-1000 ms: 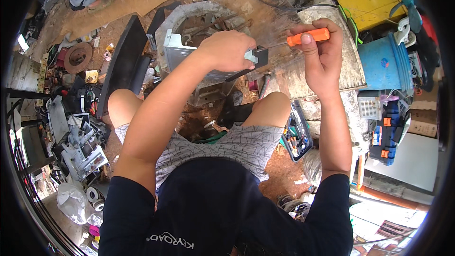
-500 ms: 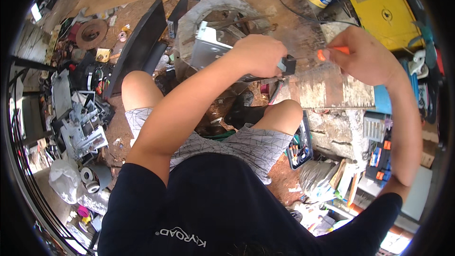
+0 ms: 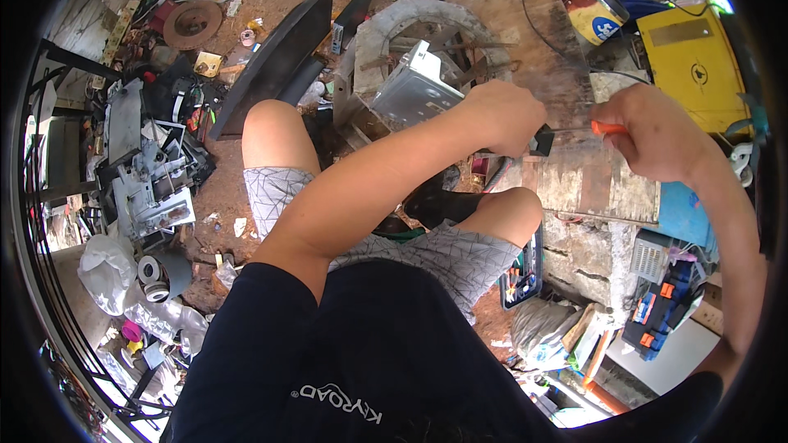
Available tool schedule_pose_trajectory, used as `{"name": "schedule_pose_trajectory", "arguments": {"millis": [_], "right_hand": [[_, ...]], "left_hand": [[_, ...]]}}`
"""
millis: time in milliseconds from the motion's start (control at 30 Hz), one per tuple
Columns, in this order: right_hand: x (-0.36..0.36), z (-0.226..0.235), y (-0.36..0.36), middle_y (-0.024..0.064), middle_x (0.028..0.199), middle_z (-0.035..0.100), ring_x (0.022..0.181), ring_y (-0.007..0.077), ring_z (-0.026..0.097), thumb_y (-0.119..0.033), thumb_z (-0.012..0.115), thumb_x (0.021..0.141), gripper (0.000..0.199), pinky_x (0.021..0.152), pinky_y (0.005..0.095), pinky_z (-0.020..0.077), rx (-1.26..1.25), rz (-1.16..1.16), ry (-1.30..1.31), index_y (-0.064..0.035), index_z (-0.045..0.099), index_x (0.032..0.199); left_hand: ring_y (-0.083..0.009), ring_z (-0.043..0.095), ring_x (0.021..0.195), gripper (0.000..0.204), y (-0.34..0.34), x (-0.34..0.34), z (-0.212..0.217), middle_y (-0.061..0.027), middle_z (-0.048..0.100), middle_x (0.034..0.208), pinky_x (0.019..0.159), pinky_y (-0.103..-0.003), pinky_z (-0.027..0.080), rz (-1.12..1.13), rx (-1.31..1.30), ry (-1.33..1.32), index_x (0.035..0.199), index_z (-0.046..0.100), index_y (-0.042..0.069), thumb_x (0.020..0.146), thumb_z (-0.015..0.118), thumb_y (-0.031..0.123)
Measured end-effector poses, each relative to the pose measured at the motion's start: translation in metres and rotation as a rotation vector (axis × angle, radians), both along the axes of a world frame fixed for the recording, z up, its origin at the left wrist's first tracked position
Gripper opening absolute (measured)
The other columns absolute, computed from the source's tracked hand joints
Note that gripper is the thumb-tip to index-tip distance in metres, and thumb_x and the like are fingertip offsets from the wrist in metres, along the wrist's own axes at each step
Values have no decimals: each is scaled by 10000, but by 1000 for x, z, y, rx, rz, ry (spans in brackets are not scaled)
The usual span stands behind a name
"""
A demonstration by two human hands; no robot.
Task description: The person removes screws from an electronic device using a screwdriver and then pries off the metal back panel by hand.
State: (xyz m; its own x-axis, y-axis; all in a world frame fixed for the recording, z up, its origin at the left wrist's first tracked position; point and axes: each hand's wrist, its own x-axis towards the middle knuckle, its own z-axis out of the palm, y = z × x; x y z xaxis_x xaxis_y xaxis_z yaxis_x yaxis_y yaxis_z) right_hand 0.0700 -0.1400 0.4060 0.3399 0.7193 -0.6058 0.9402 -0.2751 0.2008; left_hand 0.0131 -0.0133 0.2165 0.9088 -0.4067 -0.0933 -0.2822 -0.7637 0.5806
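My left hand (image 3: 502,115) is closed around a small dark part (image 3: 542,143), held over a wooden board (image 3: 533,49). My right hand (image 3: 652,131) grips an orange-handled screwdriver (image 3: 606,128); its thin shaft points left into the dark part. A silver metal box (image 3: 414,90) lies just left of my left hand, inside a ring of grey concrete (image 3: 394,25). My bare knees and grey patterned shorts (image 3: 427,250) sit below the hands.
A black panel (image 3: 279,57) leans at the left of the ring. Dismantled electronics and scrap (image 3: 148,172) litter the ground at left. A yellow case (image 3: 694,49), a paint can (image 3: 595,8), a blue bin (image 3: 681,213) and a tool organiser (image 3: 657,308) stand at right.
The view has swung, so both hands sit more to the right and lower in frame. The screwdriver and dark part stay held together in the same grip.
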Motion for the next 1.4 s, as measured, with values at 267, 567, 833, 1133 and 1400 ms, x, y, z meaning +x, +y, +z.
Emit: {"name": "schedule_pose_trajectory", "arguments": {"millis": [267,567,833,1133,1400], "right_hand": [[-17,-7,16,188,929,674,893,378,650,-113,632,840,204,793,471,520,-113,-275,-72,-23,676,1018],[-14,-25,-18,159,948,694,855,316,697,-103,631,828,233,767,405,561,-3,-49,-153,-51,699,1045],[-13,-23,-18,81,931,655,825,264,678,-104,698,726,339,727,391,539,-166,337,-275,-60,694,1062],[-30,1,27,124,1074,709,950,265,684,-328,737,792,454,874,339,510,-179,-103,-142,-121,647,1185],[-17,11,39,74,993,686,778,200,670,-158,567,919,172,692,373,525,-347,-696,4,-99,683,1031]], "left_hand": [[-328,663,1047,421,1,-3,-9,-134,702,1090,874,-455,536,18,12,-67,1173,673,109,801,741,295],[-320,652,1048,388,-7,6,-6,-122,699,1053,878,-442,527,9,31,-70,1148,663,101,816,743,285],[-332,655,1019,396,-4,2,-9,-142,698,1021,856,-454,523,37,18,-141,1135,665,96,800,761,284],[-346,653,1022,414,0,3,-8,-152,699,1030,855,-468,519,0,-15,-159,1143,666,97,792,767,292],[-343,652,1042,416,-2,5,-1,-150,698,1055,874,-461,517,-1,39,-97,1161,661,102,811,755,307]]}}
